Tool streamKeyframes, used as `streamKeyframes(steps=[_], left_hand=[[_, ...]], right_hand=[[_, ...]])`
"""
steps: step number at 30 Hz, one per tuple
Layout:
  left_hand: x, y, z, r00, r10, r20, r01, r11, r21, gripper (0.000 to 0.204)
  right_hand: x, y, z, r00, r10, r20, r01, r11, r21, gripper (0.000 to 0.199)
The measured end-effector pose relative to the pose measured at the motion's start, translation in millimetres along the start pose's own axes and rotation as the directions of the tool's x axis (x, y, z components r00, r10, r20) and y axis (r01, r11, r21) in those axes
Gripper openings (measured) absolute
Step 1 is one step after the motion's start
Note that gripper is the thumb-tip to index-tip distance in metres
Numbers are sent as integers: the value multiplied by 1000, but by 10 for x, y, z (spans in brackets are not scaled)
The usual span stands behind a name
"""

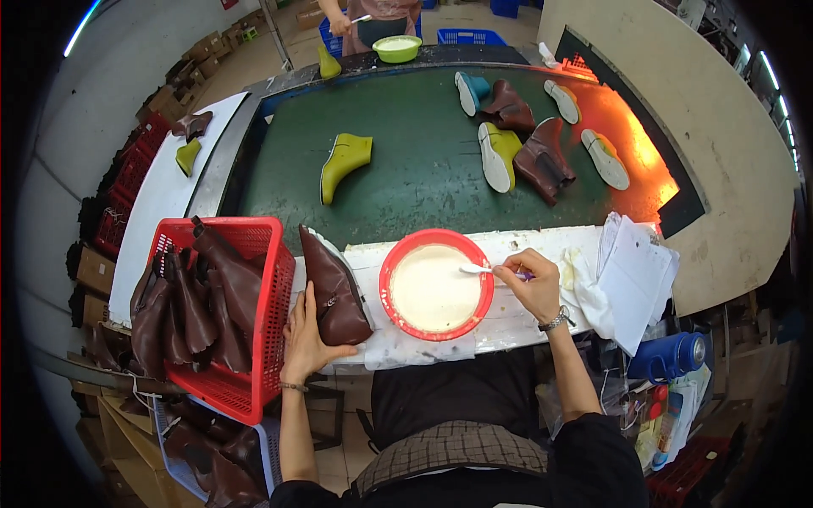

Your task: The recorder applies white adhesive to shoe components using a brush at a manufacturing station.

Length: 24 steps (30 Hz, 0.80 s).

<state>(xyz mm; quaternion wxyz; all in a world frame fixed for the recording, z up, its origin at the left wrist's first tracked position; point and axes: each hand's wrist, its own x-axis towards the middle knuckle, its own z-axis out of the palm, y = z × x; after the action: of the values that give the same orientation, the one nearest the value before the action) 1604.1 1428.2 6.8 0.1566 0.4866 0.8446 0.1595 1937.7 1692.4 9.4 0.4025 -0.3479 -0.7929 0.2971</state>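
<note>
A dark brown leather ankle boot [336, 292] lies on its side on the white-covered ledge, its pale sole edge turned toward the bowl. My left hand [306, 343] grips it at the near end, thumb across the bottom and fingers along the left side. Between my hands stands a red plastic bowl [386, 309] of creamy white liquid. Closed in a pinch, my right hand [533, 284] holds a small brush [477, 269], like a toothbrush with a white head and purplish handle. Its head is over the right part of the liquid.
A red basket [269, 313] of brown boots stands left, above a blue basket [269, 440]. Ahead, the green conveyor belt [279, 169] carries boots and shoes toward an orange-lit opening [648, 157]. Papers [639, 271] lie right. Across the belt a person [385, 17] holds a brush.
</note>
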Motion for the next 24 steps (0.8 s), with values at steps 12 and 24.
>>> streamKeyframes(steps=[12, 24], left_hand=[[-55, -92, 308, 956, 88, -281, -89, 996, 8, 112], [200, 169, 728, 870, 27, -492, -51, 998, -35, 103]], right_hand=[[-515, 163, -178, 959, -3, -283, -16, 998, -65, 11], [-3805, 2668, 1, 428, 904, 15, -643, 317, -697, 44]])
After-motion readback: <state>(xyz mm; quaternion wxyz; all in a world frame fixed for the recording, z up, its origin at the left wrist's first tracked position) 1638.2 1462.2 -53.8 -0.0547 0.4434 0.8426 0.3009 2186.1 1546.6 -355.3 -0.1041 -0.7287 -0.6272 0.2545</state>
